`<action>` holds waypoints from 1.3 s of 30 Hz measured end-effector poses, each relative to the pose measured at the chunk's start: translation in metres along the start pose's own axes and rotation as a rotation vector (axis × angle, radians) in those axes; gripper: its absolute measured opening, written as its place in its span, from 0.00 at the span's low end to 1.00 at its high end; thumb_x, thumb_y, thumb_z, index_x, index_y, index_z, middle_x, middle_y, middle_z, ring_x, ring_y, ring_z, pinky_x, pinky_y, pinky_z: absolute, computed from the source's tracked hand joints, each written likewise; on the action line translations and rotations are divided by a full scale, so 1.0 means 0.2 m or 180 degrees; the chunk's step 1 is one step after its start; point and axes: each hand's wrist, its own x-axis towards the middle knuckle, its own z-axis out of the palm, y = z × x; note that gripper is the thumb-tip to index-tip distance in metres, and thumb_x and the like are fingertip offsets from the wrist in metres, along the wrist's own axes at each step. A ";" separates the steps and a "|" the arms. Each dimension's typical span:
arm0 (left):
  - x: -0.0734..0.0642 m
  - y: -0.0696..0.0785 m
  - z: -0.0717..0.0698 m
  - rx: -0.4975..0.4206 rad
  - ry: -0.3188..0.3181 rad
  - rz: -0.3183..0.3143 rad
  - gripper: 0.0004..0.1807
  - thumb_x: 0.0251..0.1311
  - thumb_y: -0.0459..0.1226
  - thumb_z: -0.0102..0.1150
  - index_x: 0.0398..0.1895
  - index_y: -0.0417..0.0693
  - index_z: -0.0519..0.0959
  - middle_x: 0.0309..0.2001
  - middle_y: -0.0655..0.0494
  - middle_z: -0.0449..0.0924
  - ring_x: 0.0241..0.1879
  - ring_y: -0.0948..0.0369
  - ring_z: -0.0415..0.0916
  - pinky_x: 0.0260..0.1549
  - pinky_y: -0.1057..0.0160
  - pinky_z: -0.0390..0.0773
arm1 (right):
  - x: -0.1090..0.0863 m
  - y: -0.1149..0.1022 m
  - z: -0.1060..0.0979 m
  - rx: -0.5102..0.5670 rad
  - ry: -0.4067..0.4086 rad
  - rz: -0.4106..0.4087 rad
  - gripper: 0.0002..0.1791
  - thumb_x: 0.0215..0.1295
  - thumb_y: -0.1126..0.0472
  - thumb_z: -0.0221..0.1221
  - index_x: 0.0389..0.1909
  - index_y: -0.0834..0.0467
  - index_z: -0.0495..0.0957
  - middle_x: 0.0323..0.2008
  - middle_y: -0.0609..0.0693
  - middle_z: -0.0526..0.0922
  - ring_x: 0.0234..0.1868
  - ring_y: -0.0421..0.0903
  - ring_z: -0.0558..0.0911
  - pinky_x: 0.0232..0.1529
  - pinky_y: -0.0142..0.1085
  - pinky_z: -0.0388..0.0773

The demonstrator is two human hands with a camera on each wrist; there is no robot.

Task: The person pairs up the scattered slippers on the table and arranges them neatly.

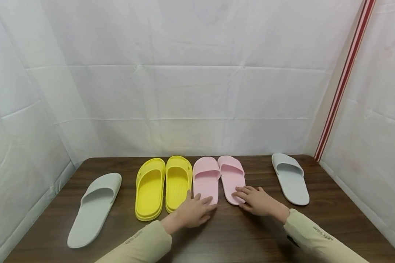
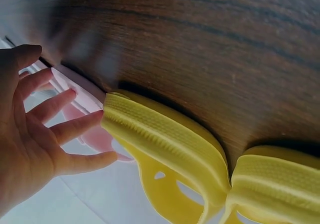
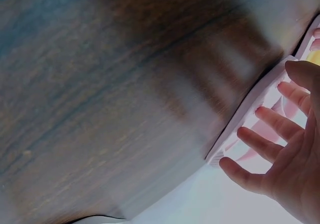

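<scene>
Two pink slippers lie side by side in the head view. Over the heel of the left pink slipper (image 1: pixel 206 179) reaches my left hand (image 1: pixel 193 211), its fingers spread and gripping nothing. My right hand (image 1: pixel 258 201) has its fingertips at the heel of the right pink slipper (image 1: pixel 231 173); its fingers are spread too, in the right wrist view. Just left of the pink pair stand two yellow slippers, the nearer one (image 1: pixel 177 182) close to my left thumb and the other (image 1: pixel 149 190) beside it. Whether the fingers press on the pink soles is hard to tell.
A light grey slipper (image 1: pixel 93 212) lies slanted at the left of the dark wooden table (image 1: pixel 217 244). Another grey slipper (image 1: pixel 291 179) lies at the right. White cloth (image 1: pixel 191 91) hangs behind and along both sides, with a red-striped band (image 1: pixel 343 80) at the right corner.
</scene>
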 end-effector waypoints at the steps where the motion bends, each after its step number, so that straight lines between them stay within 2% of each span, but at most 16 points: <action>1: 0.00 0.00 0.00 0.0003 0.0014 0.0004 0.23 0.61 0.51 0.46 0.61 0.67 0.64 0.61 0.61 0.66 0.55 0.50 0.70 0.51 0.40 0.64 | 0.00 0.00 0.00 0.0011 -0.0007 0.0020 0.21 0.62 0.53 0.51 0.56 0.51 0.68 0.59 0.53 0.69 0.58 0.55 0.69 0.44 0.60 0.66; 8: 0.00 0.01 -0.02 -0.0001 0.0048 -0.0024 0.24 0.61 0.52 0.45 0.61 0.67 0.64 0.61 0.61 0.66 0.56 0.52 0.69 0.52 0.39 0.63 | 0.00 -0.01 -0.02 0.0092 -0.0052 0.0109 0.20 0.61 0.53 0.52 0.55 0.50 0.69 0.59 0.54 0.69 0.58 0.56 0.68 0.45 0.62 0.65; 11: -0.02 0.00 -0.03 -0.0123 0.0081 -0.0087 0.24 0.61 0.52 0.44 0.61 0.65 0.64 0.61 0.60 0.66 0.57 0.54 0.69 0.53 0.39 0.61 | 0.00 -0.01 -0.02 0.0106 -0.0033 0.0122 0.20 0.61 0.53 0.53 0.55 0.49 0.70 0.58 0.53 0.70 0.58 0.55 0.68 0.45 0.61 0.65; 17: -0.07 -0.06 -0.06 -0.0415 0.0282 -0.0117 0.24 0.61 0.50 0.45 0.61 0.61 0.66 0.60 0.57 0.69 0.56 0.53 0.69 0.53 0.36 0.59 | -0.01 0.02 -0.02 0.0204 0.0016 0.0239 0.19 0.62 0.52 0.51 0.54 0.46 0.70 0.58 0.52 0.71 0.58 0.54 0.69 0.47 0.60 0.64; 23: -0.12 -0.13 -0.08 -0.0512 0.0394 -0.0105 0.22 0.61 0.48 0.46 0.59 0.59 0.68 0.59 0.55 0.70 0.57 0.54 0.68 0.54 0.37 0.59 | -0.02 0.06 -0.05 0.0224 0.0060 0.0314 0.19 0.62 0.51 0.52 0.55 0.46 0.70 0.57 0.52 0.72 0.58 0.53 0.69 0.47 0.59 0.64; 27: -0.17 -0.20 -0.09 -0.0725 0.0471 -0.0101 0.22 0.61 0.47 0.47 0.59 0.56 0.68 0.58 0.54 0.71 0.58 0.53 0.66 0.55 0.37 0.57 | -0.04 0.10 -0.06 0.0225 0.0115 0.0361 0.20 0.62 0.52 0.52 0.55 0.47 0.69 0.55 0.50 0.74 0.57 0.52 0.70 0.46 0.57 0.65; 31: -0.23 -0.27 -0.11 -0.0948 0.0500 -0.0221 0.23 0.61 0.47 0.47 0.59 0.54 0.68 0.58 0.52 0.70 0.59 0.52 0.65 0.56 0.37 0.57 | -0.05 0.14 -0.07 0.0233 0.0131 0.0451 0.20 0.62 0.52 0.52 0.56 0.48 0.68 0.52 0.49 0.76 0.56 0.51 0.71 0.45 0.56 0.65; 39: -0.38 -0.42 -0.12 -0.0853 0.0773 -0.0362 0.21 0.60 0.44 0.50 0.56 0.49 0.71 0.55 0.49 0.73 0.56 0.51 0.69 0.54 0.40 0.61 | -0.10 0.25 -0.09 0.0176 0.0236 0.0671 0.22 0.63 0.54 0.51 0.58 0.55 0.66 0.50 0.54 0.77 0.53 0.55 0.73 0.45 0.59 0.66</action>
